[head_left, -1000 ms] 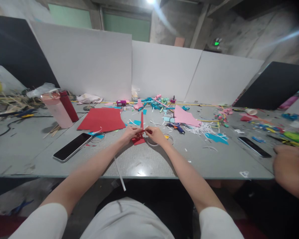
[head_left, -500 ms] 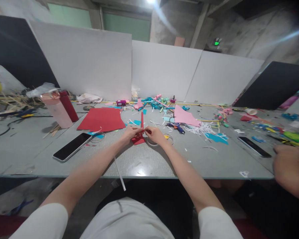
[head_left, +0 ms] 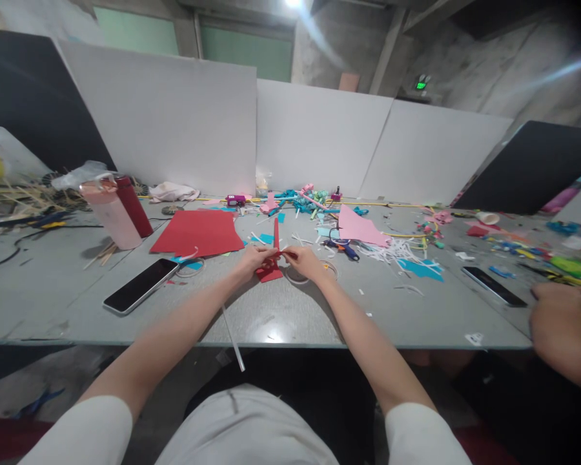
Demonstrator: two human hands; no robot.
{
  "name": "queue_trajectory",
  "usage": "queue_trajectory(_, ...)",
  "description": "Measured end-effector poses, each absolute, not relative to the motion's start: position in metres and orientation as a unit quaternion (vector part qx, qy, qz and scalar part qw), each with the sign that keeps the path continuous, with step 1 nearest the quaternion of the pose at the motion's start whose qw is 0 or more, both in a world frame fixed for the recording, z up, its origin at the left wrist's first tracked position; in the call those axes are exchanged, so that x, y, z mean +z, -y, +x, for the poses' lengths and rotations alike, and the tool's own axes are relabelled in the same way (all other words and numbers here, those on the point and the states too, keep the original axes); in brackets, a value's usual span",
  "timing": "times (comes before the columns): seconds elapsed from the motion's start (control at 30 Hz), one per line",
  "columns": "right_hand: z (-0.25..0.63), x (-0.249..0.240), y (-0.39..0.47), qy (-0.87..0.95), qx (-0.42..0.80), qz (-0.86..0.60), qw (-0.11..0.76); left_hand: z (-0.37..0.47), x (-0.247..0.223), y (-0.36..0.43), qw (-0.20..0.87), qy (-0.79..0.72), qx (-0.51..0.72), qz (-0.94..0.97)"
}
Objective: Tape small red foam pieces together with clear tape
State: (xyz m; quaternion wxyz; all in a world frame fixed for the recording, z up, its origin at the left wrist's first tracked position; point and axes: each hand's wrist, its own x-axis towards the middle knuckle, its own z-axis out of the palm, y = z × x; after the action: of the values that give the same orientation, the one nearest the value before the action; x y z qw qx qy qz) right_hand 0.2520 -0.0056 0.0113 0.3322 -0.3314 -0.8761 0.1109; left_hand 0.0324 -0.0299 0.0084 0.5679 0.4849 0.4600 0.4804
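Observation:
Both hands meet over the middle of the table, pinching a small red piece that looks like paper or foam sheet (head_left: 279, 253). My left hand (head_left: 255, 259) has its fingers closed on the piece's left side. From the other side my right hand (head_left: 301, 260) grips it between thumb and fingers. Just beyond them a narrow red strip (head_left: 276, 231) points away from me. Below the fingers lies another red scrap (head_left: 270, 274). A roll of tape (head_left: 296, 278) is partly hidden under my right hand and wrist. The exact shape between the fingertips is too small to make out.
A red sheet (head_left: 198, 231) and a phone (head_left: 141, 286) lie on the left, near a pink bottle (head_left: 111, 216). On the right are a glue gun (head_left: 345, 248), a pink sheet (head_left: 361, 226), white shreds (head_left: 392, 250) and another phone (head_left: 494, 285). Another person's hand (head_left: 561, 310) rests far right.
My right hand's fingers have shifted slightly on the red piece, and a little more red shows between the two hands. Otherwise the scene looks the same.

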Motion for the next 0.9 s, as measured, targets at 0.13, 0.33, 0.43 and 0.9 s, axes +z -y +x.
queue_trajectory(0.13,0.253,0.009,0.004,0.878,0.128,-0.32,0.332,0.032,0.007,0.03,0.566,-0.459,0.479,0.489)
queue_trajectory(0.33,0.251,0.006,0.005,0.879,0.134,-0.318,0.33,0.031,0.008,0.032,0.567,-0.465,0.475,0.487)
queue_trajectory(0.43,0.249,0.003,0.004,0.878,0.121,-0.318,0.336,0.03,0.007,0.031,0.566,-0.46,0.475,0.493)
queue_trajectory(0.9,0.244,0.003,0.004,0.871,0.111,-0.347,0.329,0.03,0.006,0.026,0.542,-0.471,0.497,0.487)
